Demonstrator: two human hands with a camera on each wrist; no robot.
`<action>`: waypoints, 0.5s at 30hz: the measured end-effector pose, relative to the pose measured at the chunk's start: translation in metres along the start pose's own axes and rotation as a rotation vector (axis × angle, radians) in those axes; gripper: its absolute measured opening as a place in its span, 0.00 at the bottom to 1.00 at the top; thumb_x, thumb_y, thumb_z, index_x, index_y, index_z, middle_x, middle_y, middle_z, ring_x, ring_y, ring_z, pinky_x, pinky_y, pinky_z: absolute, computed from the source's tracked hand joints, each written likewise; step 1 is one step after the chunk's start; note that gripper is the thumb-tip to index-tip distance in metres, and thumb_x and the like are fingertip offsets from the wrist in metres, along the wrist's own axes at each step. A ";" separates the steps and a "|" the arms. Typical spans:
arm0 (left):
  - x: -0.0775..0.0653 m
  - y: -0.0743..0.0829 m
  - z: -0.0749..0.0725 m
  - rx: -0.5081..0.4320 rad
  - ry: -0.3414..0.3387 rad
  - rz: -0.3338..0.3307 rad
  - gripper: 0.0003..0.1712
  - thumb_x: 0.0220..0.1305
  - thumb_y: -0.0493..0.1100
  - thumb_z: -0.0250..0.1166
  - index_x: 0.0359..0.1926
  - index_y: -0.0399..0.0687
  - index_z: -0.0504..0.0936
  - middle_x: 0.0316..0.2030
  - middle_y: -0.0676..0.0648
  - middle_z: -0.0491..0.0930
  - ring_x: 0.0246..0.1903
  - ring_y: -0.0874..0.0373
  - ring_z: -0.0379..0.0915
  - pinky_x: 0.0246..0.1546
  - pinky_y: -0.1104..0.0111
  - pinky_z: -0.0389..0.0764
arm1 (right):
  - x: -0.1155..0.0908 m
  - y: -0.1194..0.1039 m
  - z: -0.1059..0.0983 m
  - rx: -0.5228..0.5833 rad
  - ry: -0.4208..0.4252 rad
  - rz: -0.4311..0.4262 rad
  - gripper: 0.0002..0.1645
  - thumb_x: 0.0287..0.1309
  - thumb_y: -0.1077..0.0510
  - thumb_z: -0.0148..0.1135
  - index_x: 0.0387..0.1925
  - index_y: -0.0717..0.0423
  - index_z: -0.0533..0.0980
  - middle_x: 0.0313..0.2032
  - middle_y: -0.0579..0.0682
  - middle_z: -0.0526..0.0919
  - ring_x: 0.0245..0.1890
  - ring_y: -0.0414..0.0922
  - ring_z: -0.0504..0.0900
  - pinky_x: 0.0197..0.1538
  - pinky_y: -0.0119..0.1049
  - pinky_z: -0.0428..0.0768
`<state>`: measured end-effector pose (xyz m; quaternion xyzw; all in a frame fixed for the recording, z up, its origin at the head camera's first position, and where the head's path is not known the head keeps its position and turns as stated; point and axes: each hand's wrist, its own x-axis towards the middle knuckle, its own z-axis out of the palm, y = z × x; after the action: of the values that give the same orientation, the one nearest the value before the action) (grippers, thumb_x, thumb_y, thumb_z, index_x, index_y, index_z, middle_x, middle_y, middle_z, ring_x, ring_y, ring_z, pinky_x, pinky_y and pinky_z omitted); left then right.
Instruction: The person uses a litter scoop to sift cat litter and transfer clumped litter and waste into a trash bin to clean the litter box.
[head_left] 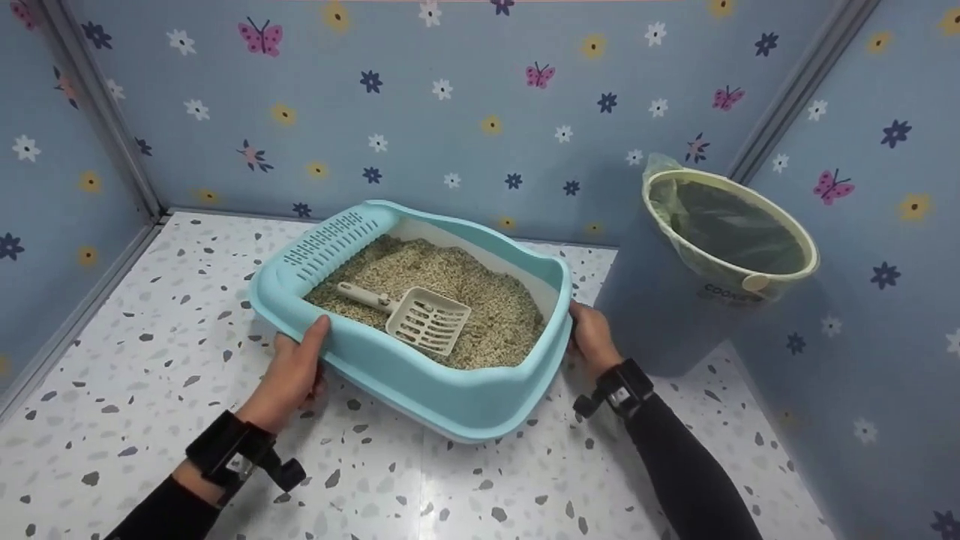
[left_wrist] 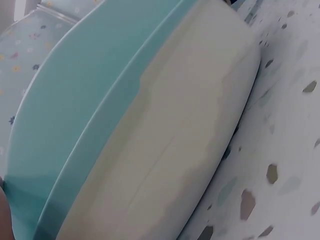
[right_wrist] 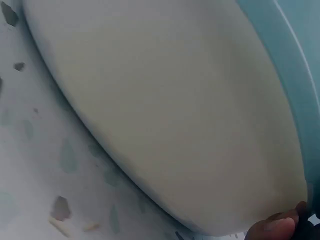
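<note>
A light blue cat litter box [head_left: 450, 397] sits at an angle in the middle of the head view, filled with tan litter [head_left: 499, 319]. On the litter lies a beige slotted scoop [head_left: 431, 321], its handle towards the left. My left hand [head_left: 289, 375] grips the box's near left side, thumb up against the blue wall. At the right end, my right hand [head_left: 594, 339] holds the box, its fingertips partly hidden behind it. Both wrist views show the box's pale base [left_wrist: 165, 115] close above the floor; fingers [right_wrist: 277, 229] touch it in the right wrist view.
A tall grey-blue bin [head_left: 667, 315] with a cream rim and a green liner bag [head_left: 686, 180] stands right of the box. Flower-patterned wall panels [head_left: 420, 112] enclose the back and sides. Underneath is a white speckled floor [head_left: 150, 315].
</note>
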<state>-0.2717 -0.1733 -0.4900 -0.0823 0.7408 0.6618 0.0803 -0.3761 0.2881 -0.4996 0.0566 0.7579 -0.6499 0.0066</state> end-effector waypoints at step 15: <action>0.044 0.007 -0.013 0.013 0.048 -0.027 0.63 0.77 0.82 0.44 0.85 0.42 0.33 0.39 0.39 0.66 0.20 0.57 0.66 0.20 0.65 0.74 | -0.071 0.019 0.016 0.059 -0.015 -0.058 0.25 0.91 0.46 0.40 0.34 0.54 0.69 0.20 0.44 0.62 0.17 0.42 0.59 0.22 0.33 0.61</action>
<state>-0.3159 -0.1861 -0.4913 -0.1074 0.7456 0.6538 0.0720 -0.3043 0.2699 -0.5146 0.0297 0.7396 -0.6724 -0.0084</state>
